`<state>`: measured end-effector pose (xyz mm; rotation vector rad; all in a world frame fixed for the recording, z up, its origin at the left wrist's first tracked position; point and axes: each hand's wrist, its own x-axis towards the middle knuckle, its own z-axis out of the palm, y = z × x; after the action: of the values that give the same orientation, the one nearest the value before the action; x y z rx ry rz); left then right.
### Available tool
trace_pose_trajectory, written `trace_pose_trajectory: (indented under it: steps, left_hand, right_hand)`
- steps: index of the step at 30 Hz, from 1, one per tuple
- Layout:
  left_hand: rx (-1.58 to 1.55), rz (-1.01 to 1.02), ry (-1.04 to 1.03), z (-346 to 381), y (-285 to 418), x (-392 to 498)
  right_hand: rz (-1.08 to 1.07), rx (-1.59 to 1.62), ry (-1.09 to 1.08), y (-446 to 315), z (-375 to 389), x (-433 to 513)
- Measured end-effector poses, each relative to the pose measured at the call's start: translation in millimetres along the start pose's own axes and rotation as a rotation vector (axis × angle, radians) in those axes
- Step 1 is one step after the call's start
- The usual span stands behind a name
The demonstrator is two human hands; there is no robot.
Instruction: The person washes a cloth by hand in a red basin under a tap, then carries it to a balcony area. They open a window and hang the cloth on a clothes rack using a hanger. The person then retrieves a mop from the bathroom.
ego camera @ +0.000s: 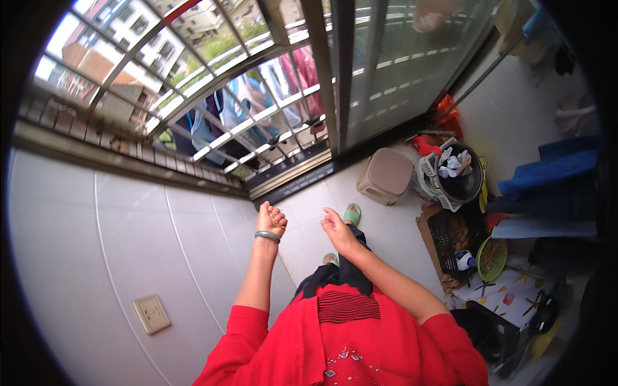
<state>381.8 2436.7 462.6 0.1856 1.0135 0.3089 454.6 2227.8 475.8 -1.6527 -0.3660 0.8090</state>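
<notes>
My left hand (271, 220), with a grey-green bangle (267, 236) at the wrist, is curled into a fist beside the tiled wall. Nothing shows between its fingers. To its right, my right hand (339, 232) hangs over the floor with its fingers loosely bent and thumb apart, holding nothing. Neither hand touches anything. Below them are my feet in green slippers (353, 214) on the pale tiled floor (309, 212). Ahead stands a brown plastic stool (386, 169), nearest to my right hand but well apart from it.
A barred window (212, 111) with laundry (241, 111) beyond it adjoins a sliding glass door (400, 72). Right of the stool are a black bucket (475, 181), a black crate (437, 231) and a green basket (492, 258). Blue clothes (550, 173) hang at far right. The left wall bears a socket plate (151, 314).
</notes>
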Motion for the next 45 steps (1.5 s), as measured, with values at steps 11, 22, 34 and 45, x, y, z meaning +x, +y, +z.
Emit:
trace_pose_trajectory:
  steps: [11, 22, 34, 45]
  left_hand:
    - [-0.02, 0.232, 0.26, -161, 36, -18]
    - [0.726, -0.267, -0.578, 34, -203, -73]
    - [0.973, -0.636, -1.007, 153, -396, -157]
    - [1.139, -0.664, -0.984, 134, -371, -178]
  right_hand:
    - [0.371, 0.059, -0.087, 84, -42, -81]
    - [0.094, 0.14, -0.024, 47, -174, -128]
    - [-0.002, 0.371, 0.45, 53, -315, -244]
    - [0.051, 0.362, 0.605, 52, -259, -289]
